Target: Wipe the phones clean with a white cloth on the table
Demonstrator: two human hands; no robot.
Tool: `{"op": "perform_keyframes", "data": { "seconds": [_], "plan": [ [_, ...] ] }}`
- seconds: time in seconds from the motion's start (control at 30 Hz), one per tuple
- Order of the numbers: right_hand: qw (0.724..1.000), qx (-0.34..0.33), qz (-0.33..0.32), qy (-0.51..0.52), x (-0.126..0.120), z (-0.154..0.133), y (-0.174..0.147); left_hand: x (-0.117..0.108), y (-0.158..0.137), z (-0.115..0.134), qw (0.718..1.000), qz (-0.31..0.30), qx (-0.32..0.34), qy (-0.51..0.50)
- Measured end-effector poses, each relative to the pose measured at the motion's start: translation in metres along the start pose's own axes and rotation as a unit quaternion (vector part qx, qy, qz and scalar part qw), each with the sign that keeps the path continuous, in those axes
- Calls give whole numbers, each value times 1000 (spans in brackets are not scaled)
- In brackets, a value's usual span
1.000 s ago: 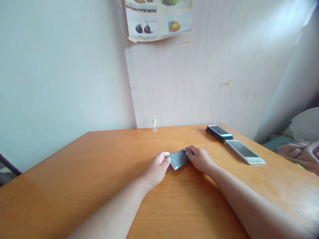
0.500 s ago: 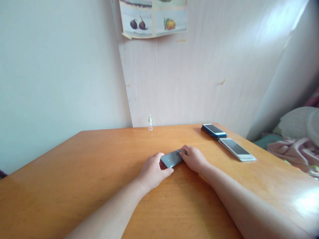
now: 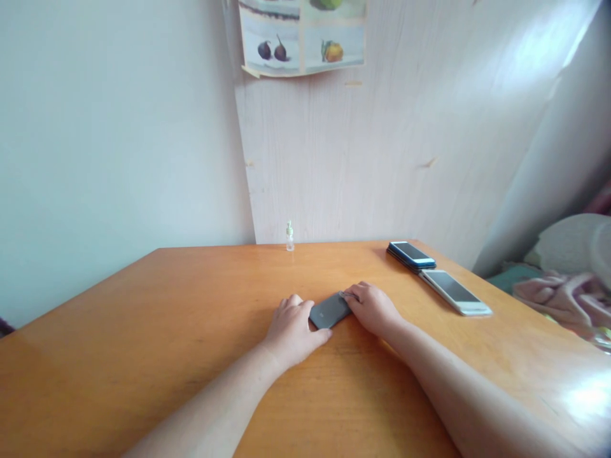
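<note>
A dark grey phone point(image 3: 329, 312) lies between my two hands on the wooden table, its plain back facing up. My left hand point(image 3: 292, 332) is curved round its left end, with the fingertips at the far corner and the thumb at the near edge. At the other end, my right hand point(image 3: 375, 308) grips the phone, its bent fingers covering that end. Near the right fingertips the camera corner of the phone shows in part. The undersides of the fingers are hidden.
A small clear pump bottle point(image 3: 290, 239) stands at the table's point(image 3: 143, 356) back edge. To the right lie a white phone point(image 3: 456, 291) and a stack of phones topped by a blue-edged one point(image 3: 412, 253). Fruit pictures point(image 3: 305, 44) hang on the wall; cloth point(image 3: 568, 296) lies beyond the right edge.
The phone's left end has come down, so it lies flatter and its glare is gone. My left hand has loosened slightly round that end. The view has shifted a little.
</note>
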State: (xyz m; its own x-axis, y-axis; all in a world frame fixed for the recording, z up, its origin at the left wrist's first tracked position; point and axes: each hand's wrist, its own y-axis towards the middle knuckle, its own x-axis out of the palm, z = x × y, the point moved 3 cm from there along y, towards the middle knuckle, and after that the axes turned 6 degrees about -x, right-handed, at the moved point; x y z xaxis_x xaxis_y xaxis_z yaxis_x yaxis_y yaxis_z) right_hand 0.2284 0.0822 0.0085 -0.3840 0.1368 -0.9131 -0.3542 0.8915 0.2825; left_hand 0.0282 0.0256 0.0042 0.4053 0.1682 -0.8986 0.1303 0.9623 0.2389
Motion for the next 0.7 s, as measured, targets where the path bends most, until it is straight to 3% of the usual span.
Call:
{"op": "perform_keyframes", "data": {
  "seconds": [0.2,0.33,0.4,0.6,0.7],
  "plan": [
    [998,-32,-4,-48,-5,-22,-8,3,1,-1,1000,25,-10,-1],
    [976,-205,-68,0,-3,-59,-21,5,4,-2,999,42,-6,-19],
    [964,-243,-104,12,0,-62,-24,4,4,-1,999,43,1,-25],
    [987,-93,-122,-48,1,-24,-14,4,4,-1,999,31,0,-35],
    [980,-131,-147,0,-3,-39,-21,3,4,-1,999,32,-1,-38]
  ]
}}
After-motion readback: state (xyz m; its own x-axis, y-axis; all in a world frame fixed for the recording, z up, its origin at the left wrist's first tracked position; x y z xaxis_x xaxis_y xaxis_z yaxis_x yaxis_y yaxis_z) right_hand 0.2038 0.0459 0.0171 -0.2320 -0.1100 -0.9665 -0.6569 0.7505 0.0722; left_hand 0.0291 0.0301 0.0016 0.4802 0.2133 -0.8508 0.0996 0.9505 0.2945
